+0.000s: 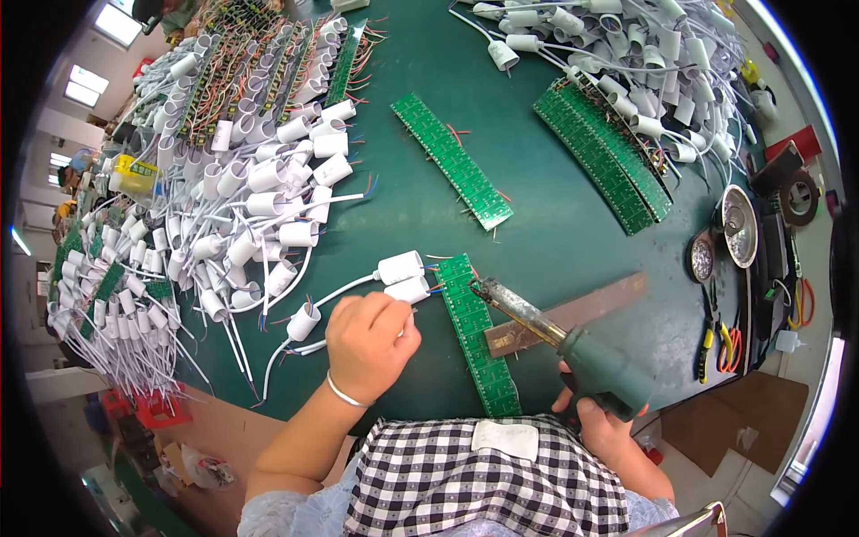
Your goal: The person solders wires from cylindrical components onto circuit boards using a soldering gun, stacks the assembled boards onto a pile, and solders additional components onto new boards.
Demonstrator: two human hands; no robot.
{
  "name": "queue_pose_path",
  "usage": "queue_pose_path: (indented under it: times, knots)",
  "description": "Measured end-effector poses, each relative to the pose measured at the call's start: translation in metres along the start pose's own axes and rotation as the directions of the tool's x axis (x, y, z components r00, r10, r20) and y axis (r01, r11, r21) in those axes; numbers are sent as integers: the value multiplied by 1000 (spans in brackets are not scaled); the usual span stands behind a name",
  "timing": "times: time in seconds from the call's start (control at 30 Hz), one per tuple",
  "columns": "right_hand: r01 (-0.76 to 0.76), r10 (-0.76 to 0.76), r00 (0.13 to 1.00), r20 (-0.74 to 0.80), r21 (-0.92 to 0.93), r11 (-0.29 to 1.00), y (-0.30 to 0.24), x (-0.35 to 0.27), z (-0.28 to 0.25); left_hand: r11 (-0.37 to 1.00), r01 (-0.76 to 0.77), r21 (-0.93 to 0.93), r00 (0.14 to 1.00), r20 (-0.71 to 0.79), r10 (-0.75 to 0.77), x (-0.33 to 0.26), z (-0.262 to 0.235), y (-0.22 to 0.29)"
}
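Green soldering gun (592, 360) | right hand (604, 428): wrapped round it | left hand (369, 345): curled, contents hidden

The single head view, a wide fisheye, looks down from above and behind the left fingers (391, 315) and right fingers (563, 399), facing forward across the tabletop (555, 255). It is near enough that the apron (429, 483) fills the lower edge, just behind them; far left of them, windows (87, 85) stand tilted.
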State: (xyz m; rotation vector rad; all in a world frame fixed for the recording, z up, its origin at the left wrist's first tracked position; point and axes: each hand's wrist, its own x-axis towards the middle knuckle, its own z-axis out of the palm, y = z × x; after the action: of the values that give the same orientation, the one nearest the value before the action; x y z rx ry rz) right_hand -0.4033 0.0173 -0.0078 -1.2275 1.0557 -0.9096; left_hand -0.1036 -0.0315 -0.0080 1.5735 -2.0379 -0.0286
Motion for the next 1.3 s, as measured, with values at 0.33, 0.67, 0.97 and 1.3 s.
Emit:
queue_pose_path:
  times: [0.33,0.67,0.97,1.3]
  knots:
    - [21,-19,999,-40,38,999,1,0,-1,997,-36,-68,996,81,41,-13,2,6]
    - [-59,59,998,13,7,998,-1,-3,0,984,169,-58,985,-24,-171,3,24,18]
    - [-166,160,986,-49,-160,973,-1,-9,0,992,123,9,992,39,-123,19,23,20]
    - [-188,191,982,-8,-234,954,3,-10,-2,989,142,29,988,55,-143,19,25,22]
